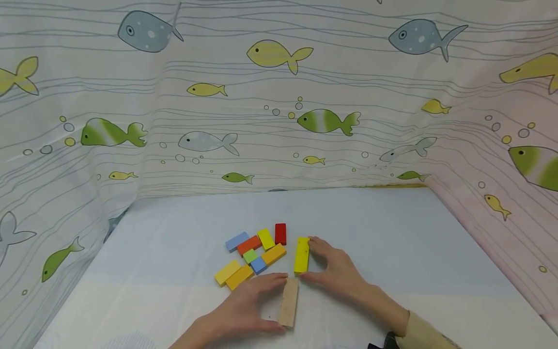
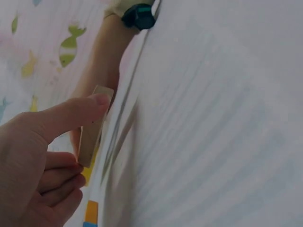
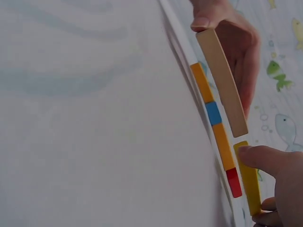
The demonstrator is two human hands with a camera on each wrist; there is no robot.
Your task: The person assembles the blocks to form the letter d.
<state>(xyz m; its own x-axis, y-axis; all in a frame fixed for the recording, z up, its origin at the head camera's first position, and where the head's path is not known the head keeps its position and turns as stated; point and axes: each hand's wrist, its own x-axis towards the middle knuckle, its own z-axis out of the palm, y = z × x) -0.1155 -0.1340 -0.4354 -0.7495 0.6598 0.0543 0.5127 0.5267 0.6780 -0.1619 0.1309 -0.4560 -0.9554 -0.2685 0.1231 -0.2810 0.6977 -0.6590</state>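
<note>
Endwise | left hand pinches plain wood bar | right hand, yellow oblong

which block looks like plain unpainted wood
The long tan block that the left hand pinches by its ends; the other blocks are red, orange, yellow, green or blue.

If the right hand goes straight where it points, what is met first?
The right hand, holding the yellow block, would probably meet the red block; the orange block beside it looks similarly near. Depth is unclear.
</note>
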